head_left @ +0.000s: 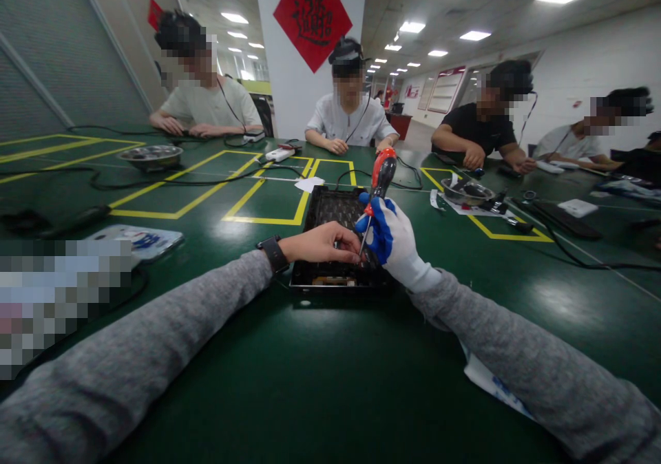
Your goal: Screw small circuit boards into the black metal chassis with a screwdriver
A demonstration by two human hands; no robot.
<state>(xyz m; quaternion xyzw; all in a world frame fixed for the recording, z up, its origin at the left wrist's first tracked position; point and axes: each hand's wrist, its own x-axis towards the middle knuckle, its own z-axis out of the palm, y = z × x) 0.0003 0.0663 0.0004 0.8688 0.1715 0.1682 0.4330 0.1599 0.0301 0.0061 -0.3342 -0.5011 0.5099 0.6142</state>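
My right hand (395, 240), in a white glove with blue palm coating, grips a screwdriver (383, 173) with a red and black handle. The screwdriver stands nearly upright, its shaft slanting down into a black open casing (323, 273). My bare left hand (330, 241) is over the casing, thumb and fingers pinched together beside the screwdriver's tip. Whatever the pinch may hold is too small to see. Inside the casing are a dark patterned panel at the far end and a brownish strip along the near edge. My hands hide its middle.
Yellow tape (268, 219) marks boxes on the green table (320, 381). Metal bowls (151, 157) stand left and right, the right bowl (467, 190) holding dark parts. Black cables (206, 183) cross the table. Several people sit around the far side. A plastic packet (137, 241) lies left.
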